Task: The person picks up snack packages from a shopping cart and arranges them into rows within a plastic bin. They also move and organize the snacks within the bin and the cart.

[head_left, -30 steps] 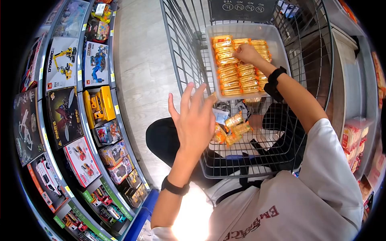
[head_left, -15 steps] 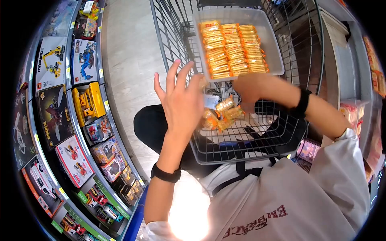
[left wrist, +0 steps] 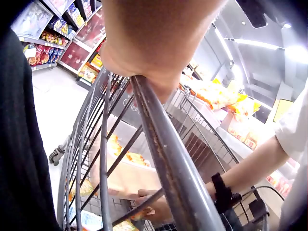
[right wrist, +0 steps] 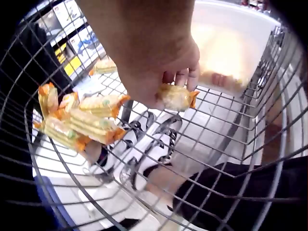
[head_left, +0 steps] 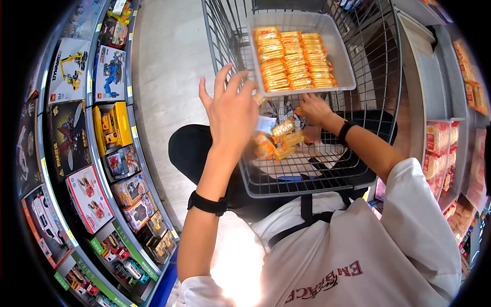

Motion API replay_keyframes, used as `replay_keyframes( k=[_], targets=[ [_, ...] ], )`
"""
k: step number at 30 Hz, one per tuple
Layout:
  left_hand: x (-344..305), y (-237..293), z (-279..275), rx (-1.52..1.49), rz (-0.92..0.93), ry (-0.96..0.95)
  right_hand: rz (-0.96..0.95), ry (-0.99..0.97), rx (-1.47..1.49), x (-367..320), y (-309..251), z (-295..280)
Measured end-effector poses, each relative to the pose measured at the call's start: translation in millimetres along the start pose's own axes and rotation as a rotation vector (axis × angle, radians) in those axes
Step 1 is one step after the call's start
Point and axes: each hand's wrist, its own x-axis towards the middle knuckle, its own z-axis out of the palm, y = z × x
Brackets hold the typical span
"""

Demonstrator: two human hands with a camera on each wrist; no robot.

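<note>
My right hand is low in the wire shopping cart, just on the near side of a translucent plastic bin. In the right wrist view it pinches a small snack packet in clear wrap with orange ends. Several similar loose packets lie on the cart's wire floor. Inside the bin, more packets stand packed in three rows. My left hand rests at the cart's left rim, its fingers spread and holding nothing.
A white and blue paper-like piece lies beside the loose packets. Shelves of boxed toys line the left side. Bagged goods stand on the right-hand shelf. Below the wire floor, sneakers show.
My right hand has come out of the bin down to the cart floor and now pinches a packet there. The left hand stays at the rim. The view has shifted slightly.
</note>
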Motion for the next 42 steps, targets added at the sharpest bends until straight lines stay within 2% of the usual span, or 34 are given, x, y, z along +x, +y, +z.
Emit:
replay_keyframes(
  k=[1, 2, 3, 5, 6, 7, 9, 10, 11, 13, 14, 17, 19, 21, 22, 26, 28, 29, 31, 32, 34, 38, 41, 42],
  targets=[
    [1, 0, 0, -0.002, 0.002, 0.009, 0.027, -0.041, 0.155, 1, 1, -5],
    [0, 0, 0, -0.006, 0.001, 0.005, -0.033, -0.064, 0.154, 4, 9, 8],
    [0, 0, 0, -0.01, -0.001, 0.003, -0.03, -0.065, 0.149, 5, 9, -2],
    [-1, -1, 3, 0.002, 0.0, 0.006, -0.174, -0.172, 0.334, 9, 3, -33],
    [1, -2, 3, 0.005, 0.009, 0.002, -0.333, 0.019, 0.313, 9, 1, -33],
    [0, -2, 3, 0.01, 0.016, -0.009, -0.333, 0.02, 0.313, 10, -4, -21],
    [1, -2, 1, 0.017, 0.015, -0.006, -0.526, 0.004, 0.489, 16, -20, 4],
    [0, -1, 1, 0.018, 0.017, -0.004, -0.439, -0.491, 0.502, 25, -30, -7],
    [1, 0, 1, 0.021, 0.017, -0.009, -0.441, -0.491, 0.507, 21, -35, -18],
    [0, -1, 1, 0.035, 0.013, -0.001, -0.293, -0.434, 0.469, 9, -51, -36],
    [0, -2, 2, 0.04, 0.004, -0.012, -0.211, -0.428, 0.565, 8, -50, -28],
    [-2, -3, 2, 0.051, 0.024, -0.017, -0.175, -0.448, 0.717, 2, -46, -17],
    [-1, -4, 4, 0.062, 0.04, 0.008, -0.128, -0.509, 0.747, 4, -43, -12],
    [-1, -5, 7, 0.06, 0.047, 0.004, -0.1, -0.658, 0.608, -1, -42, -16],
    [-1, -5, 7, 0.061, 0.043, 0.01, -0.104, -0.586, 0.584, -5, -46, -13],
    [-1, -5, 6, 0.07, 0.044, 0.019, -0.085, -0.527, 0.478, -10, -59, -5],
    [-2, -6, 6, 0.061, 0.043, 0.019, -0.097, -0.407, 0.336, -18, -66, -2],
    [-2, -6, 6, 0.052, 0.046, 0.025, -0.097, -0.407, 0.335, -21, -66, -1],
    [-1, -7, 7, 0.051, 0.051, 0.033, -0.118, -0.264, 0.365, -24, -64, 0],
    [-2, -7, 7, 0.047, 0.053, 0.037, -0.119, -0.269, 0.366, -26, -64, 4],
    [-3, -7, 9, 0.037, 0.052, 0.046, -0.123, -0.288, 0.577, -23, -66, 7],
    [-3, -8, 9, 0.021, 0.059, 0.064, -0.093, -0.428, 0.661, -19, -60, -11],
    [-1, -5, 5, 0.02, 0.029, 0.041, -0.212, -0.464, 0.787, -10, -49, -12],
    [0, -5, 5, 0.021, 0.029, 0.052, -0.132, -0.623, 1.022, -10, -50, -21]
  ],
)
